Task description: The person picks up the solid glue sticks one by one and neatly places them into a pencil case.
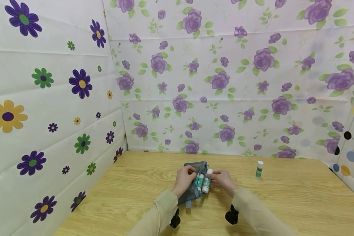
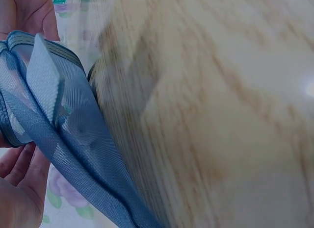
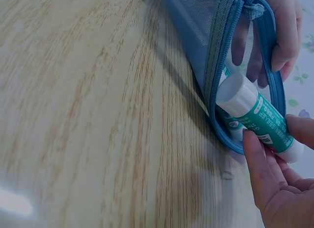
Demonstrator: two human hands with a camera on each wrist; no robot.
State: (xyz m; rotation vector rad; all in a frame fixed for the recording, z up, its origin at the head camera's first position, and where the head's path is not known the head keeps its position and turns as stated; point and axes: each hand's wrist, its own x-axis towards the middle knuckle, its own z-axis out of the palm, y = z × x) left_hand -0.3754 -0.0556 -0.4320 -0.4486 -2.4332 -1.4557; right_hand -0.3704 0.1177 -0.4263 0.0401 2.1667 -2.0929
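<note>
A blue mesh zipper pouch (image 1: 186, 196) lies on the table between the hands. My left hand (image 1: 184, 179) pinches its open edge, fingers partly behind the mesh in the right wrist view. In my right hand (image 1: 222, 181) a white-capped glue stick (image 3: 267, 121) with a green label is pinched between thumb and fingers. It tilts across the pouch's zipped mouth (image 3: 214, 66), cap toward the opening in that view. Other glue sticks (image 1: 199, 182) show inside the pouch, partly hidden. A blue fabric tab (image 2: 45, 81) sticks out from the pouch's end.
One more glue stick (image 1: 259, 169) stands upright on the wooden table (image 1: 283, 196), right of the hands. A flowered sheet (image 1: 239, 98) hangs behind the table, and another daisy-patterned sheet (image 1: 56, 108) borders it on the left.
</note>
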